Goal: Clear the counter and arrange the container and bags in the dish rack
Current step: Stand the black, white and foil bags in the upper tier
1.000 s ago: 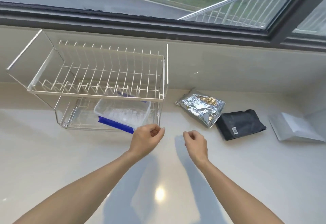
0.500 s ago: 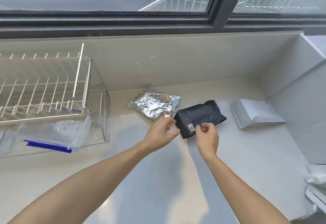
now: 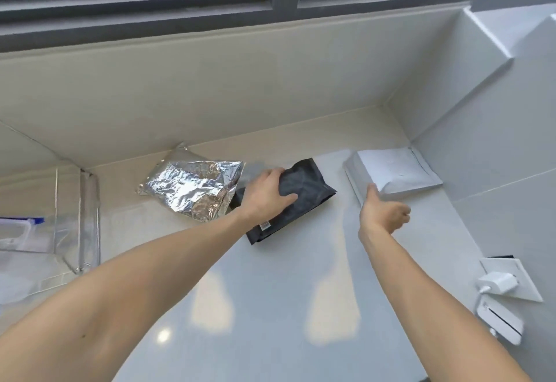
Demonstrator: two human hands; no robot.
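Observation:
A black bag (image 3: 310, 190) lies on the pale counter (image 3: 270, 306), its left end over the edge of a crumpled silver foil bag (image 3: 189, 189). My left hand (image 3: 264, 195) grips the black bag, fingers over its far edge and thumb on top. A white bag (image 3: 397, 171) rests in the back right corner. My right hand (image 3: 382, 213) is at its near left corner, thumb touching the edge, fingers loosely curled and holding nothing. The wire dish rack (image 3: 85, 210) shows at the far left, with a clear container with a blue lid (image 3: 21, 231) in its lower tier.
A tiled backsplash and dark window frame run behind the counter. The right wall closes in beside the white bag and carries a socket plate with a white charger (image 3: 498, 282) plugged in, and a second white fitting below it.
The view has swung right, leaving only the rack's end in sight. My left hand moved forward and closed on the black bag. My right hand left the black bag and reached to the white bag.

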